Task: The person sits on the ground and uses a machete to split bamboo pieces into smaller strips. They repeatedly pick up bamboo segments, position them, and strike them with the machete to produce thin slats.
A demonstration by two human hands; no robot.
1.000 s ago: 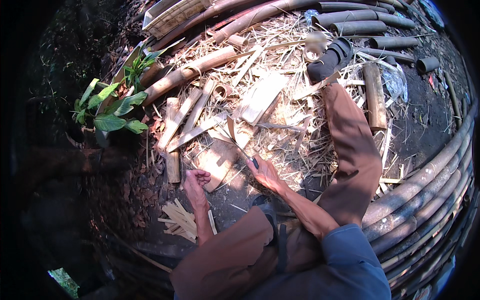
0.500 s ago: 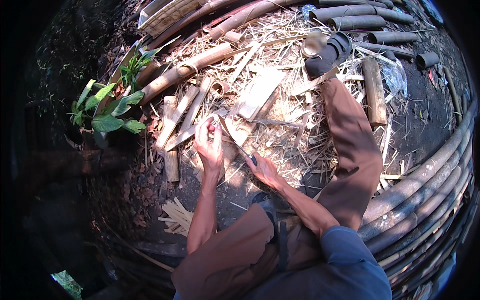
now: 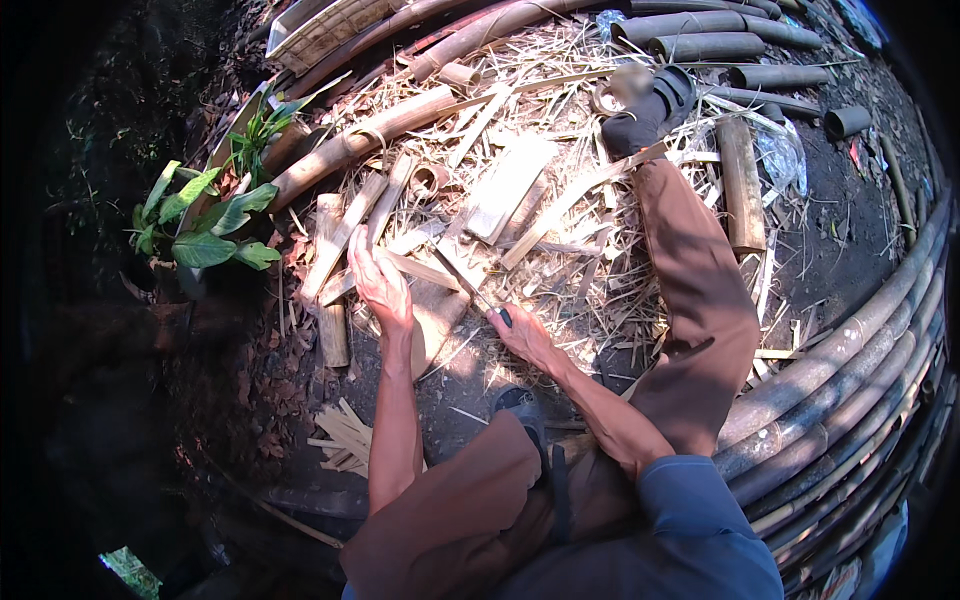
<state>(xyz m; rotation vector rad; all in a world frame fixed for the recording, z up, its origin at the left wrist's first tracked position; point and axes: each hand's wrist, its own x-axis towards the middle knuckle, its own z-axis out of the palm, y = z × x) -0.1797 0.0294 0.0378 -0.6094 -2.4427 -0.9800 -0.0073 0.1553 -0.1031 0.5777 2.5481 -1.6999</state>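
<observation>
My right hand (image 3: pixel 524 335) is closed round the dark handle of a knife (image 3: pixel 466 272), whose long narrow blade points up and to the left. My left hand (image 3: pixel 381 285) is open, its fingers stretched out together and pointing away from me. A pale split bamboo strip (image 3: pixel 425 270) runs from beside that hand toward the blade. Whether the palm or thumb touches the strip is hidden. Under the blade's lower part lies a flat wooden block (image 3: pixel 436 322). Beyond the knife, a wide pale split piece of bamboo (image 3: pixel 512 190) lies in bright sun.
Shavings (image 3: pixel 590 225) litter the ground round the block. A bamboo pole (image 3: pixel 365 147) lies at the far left beside a leafy plant (image 3: pixel 210 225). Long poles (image 3: pixel 840 370) are stacked at right, and a short bamboo length (image 3: pixel 740 185) lies beyond my outstretched leg. Thin slats (image 3: pixel 345 437) lie near left.
My left hand has moved left and a little toward me, its fingers straightening from a bent pose. The knife has lowered slightly toward the block, still in my right hand.
</observation>
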